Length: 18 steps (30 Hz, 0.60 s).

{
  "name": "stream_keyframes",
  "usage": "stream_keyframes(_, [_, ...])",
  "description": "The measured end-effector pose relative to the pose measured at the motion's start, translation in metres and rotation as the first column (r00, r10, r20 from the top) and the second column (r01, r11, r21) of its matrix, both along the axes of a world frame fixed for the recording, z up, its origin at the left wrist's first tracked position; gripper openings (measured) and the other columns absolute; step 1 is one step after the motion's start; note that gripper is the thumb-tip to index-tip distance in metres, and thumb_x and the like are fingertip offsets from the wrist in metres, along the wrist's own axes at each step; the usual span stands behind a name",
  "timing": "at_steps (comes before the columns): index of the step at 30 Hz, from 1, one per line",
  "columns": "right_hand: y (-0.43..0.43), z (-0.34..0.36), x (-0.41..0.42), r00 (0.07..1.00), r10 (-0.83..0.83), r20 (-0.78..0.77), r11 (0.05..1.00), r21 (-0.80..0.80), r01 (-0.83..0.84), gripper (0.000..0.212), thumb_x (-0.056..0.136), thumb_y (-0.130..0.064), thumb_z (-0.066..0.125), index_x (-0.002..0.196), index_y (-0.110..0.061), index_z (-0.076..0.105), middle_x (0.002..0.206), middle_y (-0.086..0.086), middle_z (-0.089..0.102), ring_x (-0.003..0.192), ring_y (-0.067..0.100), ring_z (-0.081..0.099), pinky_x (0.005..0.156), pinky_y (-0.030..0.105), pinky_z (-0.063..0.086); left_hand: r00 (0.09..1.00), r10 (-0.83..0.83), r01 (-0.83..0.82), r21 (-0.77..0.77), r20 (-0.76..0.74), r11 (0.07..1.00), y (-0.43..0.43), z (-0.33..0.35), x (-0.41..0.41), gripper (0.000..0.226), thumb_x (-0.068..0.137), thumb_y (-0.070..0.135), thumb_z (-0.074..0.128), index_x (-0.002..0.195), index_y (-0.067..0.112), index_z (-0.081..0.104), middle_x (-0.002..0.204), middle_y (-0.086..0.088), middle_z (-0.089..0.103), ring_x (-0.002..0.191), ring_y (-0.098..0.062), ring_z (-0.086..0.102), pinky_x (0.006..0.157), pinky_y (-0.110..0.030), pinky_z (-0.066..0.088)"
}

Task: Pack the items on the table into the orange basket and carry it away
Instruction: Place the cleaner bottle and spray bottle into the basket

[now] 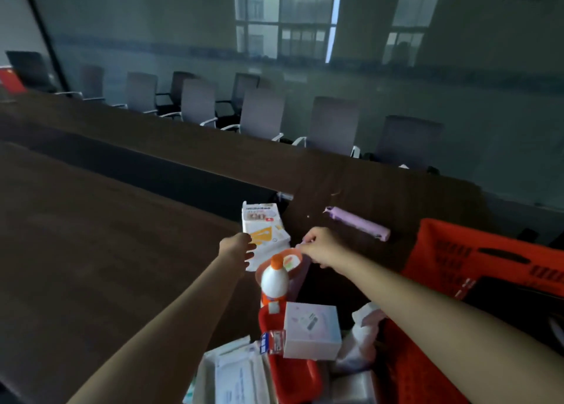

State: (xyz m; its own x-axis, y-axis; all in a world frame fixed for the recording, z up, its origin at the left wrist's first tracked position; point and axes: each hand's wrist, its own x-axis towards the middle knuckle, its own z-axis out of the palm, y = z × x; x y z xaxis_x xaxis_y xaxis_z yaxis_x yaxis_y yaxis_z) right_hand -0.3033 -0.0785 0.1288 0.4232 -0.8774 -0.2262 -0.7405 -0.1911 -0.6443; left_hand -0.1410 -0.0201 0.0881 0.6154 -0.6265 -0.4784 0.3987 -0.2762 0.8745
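The orange basket (488, 260) stands at the right on the dark table (91, 251). My left hand (236, 249) grips the left edge of a white pack with a yellow triangle (268, 229). My right hand (319, 248) pinches the top edge of a purplish pouch with an orange-rimmed picture (291, 261). Just in front of both hands stands a white bottle with an orange cap (274, 280). A long purple case (357, 223) lies beyond my right hand. A white square box (311, 332) rests nearer to me on a red item (293, 373).
White flat packs (238, 373) and a white plastic bag (363, 336) lie at the near edge. A dark gap (137, 171) splits the table on the left. A row of office chairs (262, 113) lines the far side before a glass wall.
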Motion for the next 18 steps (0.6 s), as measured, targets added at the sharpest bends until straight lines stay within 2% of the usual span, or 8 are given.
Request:
stream_keyframes(2, [0.011, -0.018, 0.024, 0.988, 0.041, -0.149, 0.998, -0.05, -0.049, 0.039, 0.083, -0.037, 0.063, 0.114, -0.014, 0.061, 0.114, 0.009, 0.065, 0.111, 0.026, 0.061, 0.081, 0.031, 0.048, 0.999, 0.013, -0.012, 0.029, -0.035, 0.999, 0.011, -0.025, 0.007, 0.015, 0.089, 0.005, 0.045, 0.077, 0.002, 0.054, 0.065, -0.011, 0.052, 0.051, -0.019, 0.041, 0.052, -0.025, 0.032])
stream_keyframes(4, [0.017, -0.031, 0.038, 0.974, 0.037, -0.223, 0.995, -0.084, -0.057, 0.045, 0.087, -0.041, 0.057, 0.124, -0.015, 0.056, 0.126, 0.008, 0.058, 0.124, 0.024, 0.051, 0.101, 0.032, 0.042, 0.999, -0.019, 0.023, 0.077, -0.048, 0.997, 0.017, -0.041, 0.006, 0.018, 0.091, 0.012, 0.047, 0.076, 0.006, 0.056, 0.068, -0.007, 0.055, 0.054, -0.018, 0.045, 0.054, -0.025, 0.032])
stream_keyframes(6, [0.019, -0.042, 0.05, 0.971, 0.021, -0.24, 0.994, -0.097, -0.046, 0.045, 0.092, -0.037, 0.05, 0.131, -0.014, 0.049, 0.135, 0.009, 0.048, 0.128, 0.025, 0.045, 0.098, 0.032, 0.042, 0.997, -0.052, 0.06, 0.12, -0.064, 0.991, 0.022, -0.055, 0.007, 0.02, 0.092, 0.018, 0.048, 0.076, 0.011, 0.058, 0.072, -0.002, 0.058, 0.061, -0.016, 0.05, 0.058, -0.025, 0.035])
stream_keyframes(8, [0.019, -0.047, 0.055, 0.96, 0.017, -0.278, 0.991, -0.121, -0.053, 0.045, 0.094, -0.035, 0.047, 0.134, -0.015, 0.046, 0.14, 0.01, 0.041, 0.126, 0.026, 0.046, 0.096, 0.032, 0.043, 0.994, -0.071, 0.082, 0.136, -0.086, 0.987, 0.022, -0.066, 0.006, 0.02, 0.092, 0.018, 0.048, 0.075, 0.013, 0.058, 0.073, -0.001, 0.059, 0.063, -0.015, 0.051, 0.06, -0.024, 0.036])
stream_keyframes(10, [0.016, -0.051, 0.06, 0.957, 0.042, -0.289, 0.985, -0.146, -0.088, 0.039, 0.095, -0.03, 0.047, 0.13, -0.013, 0.051, 0.138, 0.014, 0.045, 0.124, 0.027, 0.049, 0.099, 0.032, 0.042, 0.992, -0.08, 0.093, 0.125, -0.102, 0.988, 0.023, -0.072, 0.007, 0.018, 0.093, 0.017, 0.048, 0.077, 0.015, 0.057, 0.075, 0.0, 0.059, 0.064, -0.015, 0.051, 0.06, -0.024, 0.037])
stream_keyframes(13, [0.009, -0.058, 0.062, 0.962, 0.061, -0.267, 0.984, -0.144, -0.102, 0.03, 0.092, -0.019, 0.049, 0.121, -0.012, 0.055, 0.124, 0.017, 0.056, 0.116, 0.031, 0.054, 0.098, 0.035, 0.044, 0.99, -0.093, 0.106, 0.126, -0.103, 0.986, 0.026, -0.075, 0.008, 0.017, 0.092, 0.018, 0.05, 0.076, 0.016, 0.057, 0.075, 0.001, 0.06, 0.065, -0.014, 0.052, 0.059, -0.024, 0.037])
stream_keyframes(18, [0.011, -0.066, 0.058, 0.954, 0.09, -0.284, 0.978, -0.155, -0.139, 0.03, 0.092, -0.019, 0.048, 0.119, -0.009, 0.055, 0.119, 0.016, 0.06, 0.111, 0.034, 0.056, 0.095, 0.039, 0.047, 0.99, -0.098, 0.114, 0.179, -0.1, 0.977, 0.038, -0.084, 0.014, 0.013, 0.093, 0.017, 0.049, 0.083, 0.014, 0.058, 0.081, -0.001, 0.063, 0.07, -0.015, 0.057, 0.064, -0.026, 0.042])
